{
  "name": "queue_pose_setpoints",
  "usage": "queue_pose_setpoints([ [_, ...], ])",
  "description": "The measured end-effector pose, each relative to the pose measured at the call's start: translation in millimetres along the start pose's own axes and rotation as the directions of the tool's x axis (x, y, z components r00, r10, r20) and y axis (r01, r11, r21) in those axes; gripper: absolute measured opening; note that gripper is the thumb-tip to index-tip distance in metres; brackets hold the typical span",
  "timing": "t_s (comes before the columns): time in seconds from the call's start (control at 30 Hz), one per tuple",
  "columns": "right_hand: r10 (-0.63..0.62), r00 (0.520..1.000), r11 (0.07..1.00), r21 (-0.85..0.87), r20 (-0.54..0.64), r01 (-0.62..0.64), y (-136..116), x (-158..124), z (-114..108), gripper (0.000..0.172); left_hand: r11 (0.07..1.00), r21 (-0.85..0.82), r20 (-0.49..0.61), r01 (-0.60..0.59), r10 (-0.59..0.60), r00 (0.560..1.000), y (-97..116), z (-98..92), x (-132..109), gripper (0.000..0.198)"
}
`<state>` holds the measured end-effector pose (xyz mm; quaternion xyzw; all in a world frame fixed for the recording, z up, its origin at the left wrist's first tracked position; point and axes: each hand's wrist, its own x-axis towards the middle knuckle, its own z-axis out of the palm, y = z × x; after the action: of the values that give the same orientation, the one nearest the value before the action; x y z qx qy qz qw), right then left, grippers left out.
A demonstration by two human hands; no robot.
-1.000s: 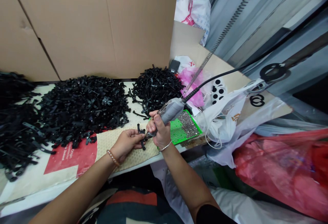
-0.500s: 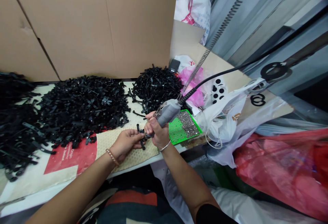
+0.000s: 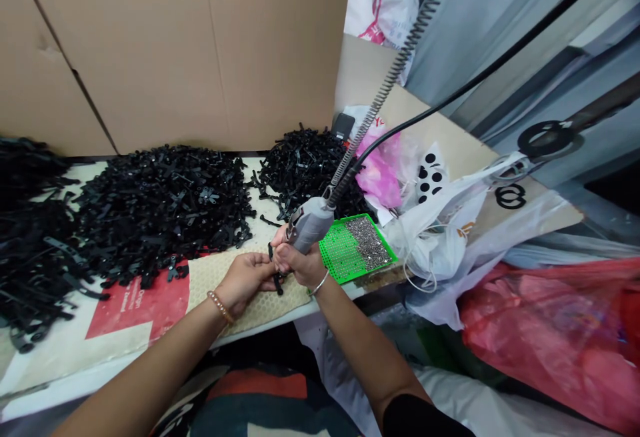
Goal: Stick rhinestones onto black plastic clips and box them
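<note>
My right hand (image 3: 301,260) is wrapped round a grey electric screwdriver (image 3: 314,220), which hangs from a coil spring (image 3: 383,87) and trails a black cable. The tool leans, its lower end down at the work; the bit is hidden by my fingers. My left hand (image 3: 253,275) pinches a small black plastic part (image 3: 278,283) on the textured mat (image 3: 213,277), right under the screwdriver. Beside my right hand lies a green perforated tray (image 3: 340,250) with many small metal screws (image 3: 370,243) on its right side.
Heaps of black plastic parts (image 3: 165,207) cover the left of the table, and a smaller heap (image 3: 300,163) lies behind my hands. A cardboard box (image 3: 175,50) walls off the back. Plastic bags (image 3: 440,243) and a red bag (image 3: 550,330) crowd the right.
The screwdriver has tipped more upright and shifted left, over the black part. My right hand has moved slightly left with it. My left hand has barely moved.
</note>
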<state>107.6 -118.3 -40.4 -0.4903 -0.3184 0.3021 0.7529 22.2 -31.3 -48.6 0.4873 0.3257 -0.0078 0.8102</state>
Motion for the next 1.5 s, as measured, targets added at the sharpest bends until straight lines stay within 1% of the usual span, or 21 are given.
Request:
queue_pose_setpoints([
  [0.07,-0.026,0.999,0.999,0.035,0.035,0.025,-1,-3,0,0.036,1.0,0.01,0.005,0.007,-0.007,1.0,0,-0.4,0,0.024],
  [0.1,-0.043,0.999,0.998,0.052,0.027,0.042,-4,-4,0,0.036,1.0,0.018,0.013,0.016,-0.017,1.0,1,-0.6,-1,0.02],
  [0.13,-0.066,0.998,0.996,0.061,-0.005,0.066,-9,-5,-1,0.035,0.999,0.025,0.019,0.028,-0.029,0.999,1,-0.8,-1,0.016],
  [0.2,-0.145,0.983,0.987,0.049,-0.116,0.151,-21,-5,-7,0.035,0.998,0.036,0.026,0.05,-0.051,0.998,3,-0.7,-2,0.009],
  [0.23,-0.195,0.963,0.979,0.026,-0.187,0.204,-29,-4,-12,0.034,0.998,0.04,0.025,0.056,-0.057,0.998,4,-0.6,-3,0.007],
  [0.27,-0.247,0.932,0.967,-0.006,-0.263,0.255,-35,-2,-19,0.034,0.997,0.044,0.022,0.057,-0.058,0.998,4,-0.3,-4,0.007],
  [0.33,-0.33,0.853,0.943,-0.094,-0.403,0.321,-45,3,-35,0.035,0.997,0.052,0.021,0.059,-0.06,0.998,5,0.2,-5,0.008],
  [0.4,-0.366,0.782,0.93,-0.178,-0.505,0.32,-48,9,-52,0.038,0.996,0.062,0.023,0.063,-0.065,0.998,6,0.4,-6,0.007],
  [0.43,-0.367,0.759,0.93,-0.209,-0.539,0.301,-47,13,-59,0.04,0.996,0.067,0.021,0.066,-0.068,0.997,6,0.5,-6,0.006],
  [0.47,-0.361,0.745,0.932,-0.228,-0.561,0.281,-45,16,-66,0.041,0.995,0.072,0.018,0.068,-0.07,0.997,6,0.4,-6,0.005],
  [0.53,-0.338,0.745,0.94,-0.236,-0.575,0.245,-40,22,-75,0.041,0.995,0.077,0.018,0.065,-0.067,0.998,7,0.4,-7,0.004],
  [0.63,-0.307,0.766,0.95,-0.237,-0.564,0.205,-32,29,-81,0.04,0.997,0.062,0.026,0.049,-0.051,0.998,8,0.6,-8,0.003],
  [0.8,-0.261,0.795,0.959,-0.238,-0.547,0.151,-28,36,-82,0.04,0.997,0.057,0.005,0.047,-0.047,0.999,8,1.0,-9,0.014],
  [0.93,-0.267,0.805,0.959,-0.229,-0.529,0.167,-25,36,-84,0.035,0.998,0.058,0.022,0.037,-0.038,0.999,6,0.7,-8,0.014],
  [1.1,-0.276,0.803,0.957,-0.225,-0.528,0.181,-22,35,-86,0.034,0.998,0.03,0.01,0.057,-0.058,0.998,9,2.2,-9,0.012],
  [1.3,-0.278,0.814,0.956,-0.233,-0.51,0.181,-23,35,-85,0.032,0.999,0.021,0.026,0.049,-0.049,0.998,10,2.5,-11,0.011],
  [1.5,-0.268,0.827,0.957,-0.234,-0.494,0.17,-19,34,-87,0.032,0.998,0.015,0.012,0.06,-0.061,0.998,8,1.5,-10,0.012],
])
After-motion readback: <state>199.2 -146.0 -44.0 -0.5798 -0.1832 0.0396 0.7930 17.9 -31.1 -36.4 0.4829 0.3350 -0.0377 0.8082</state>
